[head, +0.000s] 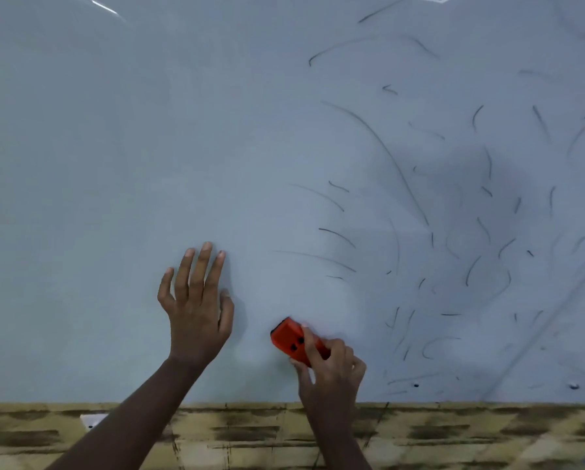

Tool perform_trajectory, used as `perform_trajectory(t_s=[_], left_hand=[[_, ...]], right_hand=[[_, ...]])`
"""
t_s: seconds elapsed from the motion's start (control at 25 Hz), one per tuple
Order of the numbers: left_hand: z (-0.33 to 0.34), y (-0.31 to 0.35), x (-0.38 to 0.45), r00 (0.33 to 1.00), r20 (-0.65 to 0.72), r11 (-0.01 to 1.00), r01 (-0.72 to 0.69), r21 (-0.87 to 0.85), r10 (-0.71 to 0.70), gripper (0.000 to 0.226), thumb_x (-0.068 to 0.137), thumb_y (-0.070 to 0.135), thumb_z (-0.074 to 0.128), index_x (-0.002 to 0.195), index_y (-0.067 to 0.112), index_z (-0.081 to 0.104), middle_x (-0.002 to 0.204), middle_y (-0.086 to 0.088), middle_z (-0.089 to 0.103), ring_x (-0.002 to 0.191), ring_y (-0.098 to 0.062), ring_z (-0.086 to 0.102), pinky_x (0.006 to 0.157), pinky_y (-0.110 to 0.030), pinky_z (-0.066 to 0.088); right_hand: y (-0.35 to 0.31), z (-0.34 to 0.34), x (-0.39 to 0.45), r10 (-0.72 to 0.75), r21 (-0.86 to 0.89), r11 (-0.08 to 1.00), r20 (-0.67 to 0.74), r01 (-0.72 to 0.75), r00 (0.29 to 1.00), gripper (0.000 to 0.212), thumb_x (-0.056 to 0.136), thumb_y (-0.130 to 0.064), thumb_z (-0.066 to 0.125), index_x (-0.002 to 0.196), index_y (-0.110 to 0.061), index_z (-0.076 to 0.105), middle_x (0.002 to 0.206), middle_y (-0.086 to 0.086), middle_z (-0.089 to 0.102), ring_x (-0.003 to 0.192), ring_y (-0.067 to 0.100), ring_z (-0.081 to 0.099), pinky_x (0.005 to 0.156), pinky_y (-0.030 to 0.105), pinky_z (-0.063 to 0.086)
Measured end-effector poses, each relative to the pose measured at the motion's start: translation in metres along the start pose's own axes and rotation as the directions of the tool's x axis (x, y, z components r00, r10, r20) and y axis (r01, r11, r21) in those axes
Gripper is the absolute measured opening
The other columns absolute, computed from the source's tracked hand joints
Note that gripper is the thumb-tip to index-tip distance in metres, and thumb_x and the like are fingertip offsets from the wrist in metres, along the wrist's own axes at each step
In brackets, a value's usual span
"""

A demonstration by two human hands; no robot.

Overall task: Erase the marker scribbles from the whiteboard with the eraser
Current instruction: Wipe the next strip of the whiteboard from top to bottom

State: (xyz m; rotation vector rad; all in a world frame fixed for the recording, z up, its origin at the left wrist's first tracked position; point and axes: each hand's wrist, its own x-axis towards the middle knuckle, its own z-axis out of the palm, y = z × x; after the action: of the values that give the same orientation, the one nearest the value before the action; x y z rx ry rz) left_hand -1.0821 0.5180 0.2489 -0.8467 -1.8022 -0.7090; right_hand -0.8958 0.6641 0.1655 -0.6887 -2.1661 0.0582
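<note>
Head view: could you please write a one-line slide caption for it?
Right hand holds an orange eraser on the whiteboard, left hand flat beside it, marker scribbles remaining at right.

The whiteboard (148,147) fills most of the view, pale grey-white and glossy; its left half is clean. Thin black marker scribbles (454,215), short curved strokes and a few long arcs, scatter over its right half. The orange-red eraser (293,339) lies tilted against the board's near middle, just left of the strokes.

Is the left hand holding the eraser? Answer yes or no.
No; the left hand rests flat on the whiteboard, while the right hand grips the eraser.
</note>
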Motion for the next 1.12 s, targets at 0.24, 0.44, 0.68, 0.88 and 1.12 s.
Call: perform_trajectory(t_s=[0.24, 0.44, 0.68, 0.88, 1.12], left_hand=[[-0.022, -0.019, 0.067, 0.987, -0.150, 0.998, -0.057, 0.037, 0.062, 0.060, 0.097, 0.015, 0.054, 0.155, 0.006, 0.044, 0.164, -0.014, 0.035, 0.156, -0.026, 0.025, 0.120, -0.046, 0.017], [-0.008, -0.028, 0.106, 0.981, -0.188, 0.997, -0.028, 0.073, 0.041, 0.063, 0.105, 0.023, 0.035, 0.166, 0.010, 0.028, 0.173, -0.015, 0.023, 0.164, -0.028, 0.013, 0.121, -0.059, 0.020], [-0.001, -0.037, 0.099, 0.973, -0.209, 0.988, -0.067, 0.137, 0.095, 0.063, 0.107, 0.028, 0.033, 0.167, 0.009, 0.027, 0.175, -0.014, 0.021, 0.163, -0.032, 0.017, 0.125, -0.059, 0.019], [0.000, -0.035, 0.097, 0.969, -0.228, 0.989, -0.073, 0.126, 0.101, 0.063, 0.106, 0.028, 0.035, 0.167, 0.010, 0.028, 0.176, -0.012, 0.020, 0.163, -0.031, 0.018, 0.126, -0.056, 0.017], [-0.001, -0.035, 0.095, 0.974, -0.207, 0.993, -0.071, 0.091, 0.089, 0.064, 0.107, 0.028, 0.034, 0.168, 0.012, 0.024, 0.173, -0.015, 0.025, 0.164, -0.029, 0.014, 0.128, -0.057, 0.016]], right_hand=[[0.029, -0.082, 0.107, 0.498, 0.499, 0.803, -0.264, -0.325, 0.826, 0.073, 0.089, -0.035, 0.080, 0.152, -0.031, 0.043, 0.101, 0.005, 0.046, 0.088, 0.025, 0.054, 0.077, 0.040, 0.049], [-0.012, -0.072, 0.106, 0.359, 0.444, 0.868, -0.251, -0.223, 0.899, 0.066, 0.089, -0.044, 0.076, 0.148, -0.024, 0.056, 0.100, 0.000, 0.044, 0.089, 0.024, 0.050, 0.073, 0.047, 0.052], [-0.074, -0.020, 0.051, -0.068, 0.121, 0.990, -0.056, 0.075, 0.996, 0.070, 0.078, -0.053, 0.075, 0.143, -0.044, 0.053, 0.100, -0.002, 0.050, 0.087, 0.021, 0.052, 0.074, 0.040, 0.043], [-0.058, -0.058, 0.094, 0.108, 0.281, 0.958, -0.194, -0.050, 0.975, 0.065, 0.079, -0.063, 0.066, 0.139, -0.038, 0.063, 0.099, -0.004, 0.048, 0.089, 0.021, 0.052, 0.079, 0.039, 0.037], [-0.003, -0.126, 0.162, 0.492, 0.644, 0.728, -0.255, -0.234, 0.832, 0.074, 0.085, -0.048, 0.076, 0.152, -0.029, 0.049, 0.104, 0.003, 0.049, 0.096, 0.021, 0.059, 0.083, 0.017, 0.051]])
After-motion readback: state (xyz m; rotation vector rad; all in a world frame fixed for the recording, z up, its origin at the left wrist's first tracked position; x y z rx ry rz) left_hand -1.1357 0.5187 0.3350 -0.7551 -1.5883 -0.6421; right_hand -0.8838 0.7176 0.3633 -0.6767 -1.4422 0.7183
